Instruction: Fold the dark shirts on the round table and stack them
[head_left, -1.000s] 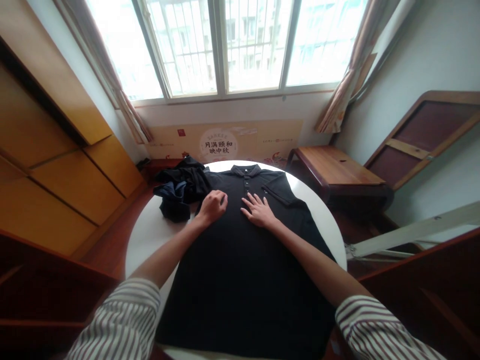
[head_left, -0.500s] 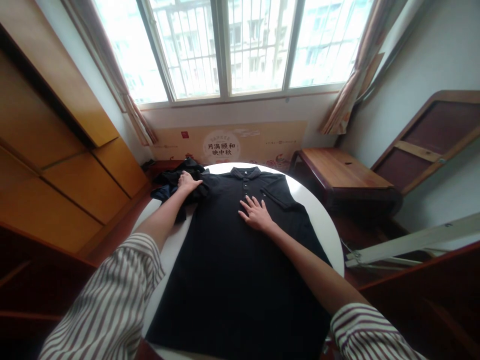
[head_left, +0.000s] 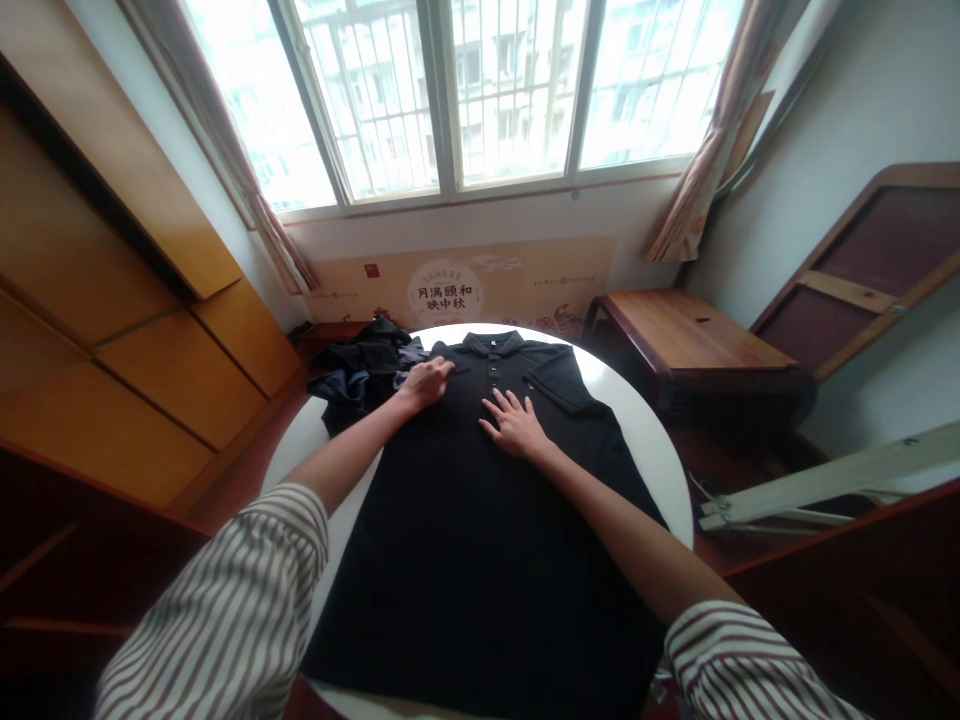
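Note:
A black polo shirt (head_left: 480, 540) lies spread out on a round white table (head_left: 660, 470), its collar at the far side and its hem towards me. My left hand (head_left: 429, 384) is closed at the shirt's left shoulder, fingers pinched on the cloth near the sleeve. My right hand (head_left: 516, 425) rests flat on the chest, fingers spread, just below the button placket. Beside my left hand, a heap of dark clothes (head_left: 352, 365) in black, navy and grey sits at the table's far left edge.
A low wooden table (head_left: 697, 330) stands beyond the right side, with a framed panel (head_left: 862, 270) leaning on the wall. Yellow-brown cabinets (head_left: 157, 370) line the left. A barred window (head_left: 510, 90) and a printed banner (head_left: 450, 285) are ahead.
My left hand has moved right, from the clothes heap to the shirt's left shoulder, bringing the sleeve cloth inward. My right hand stays flat on the chest.

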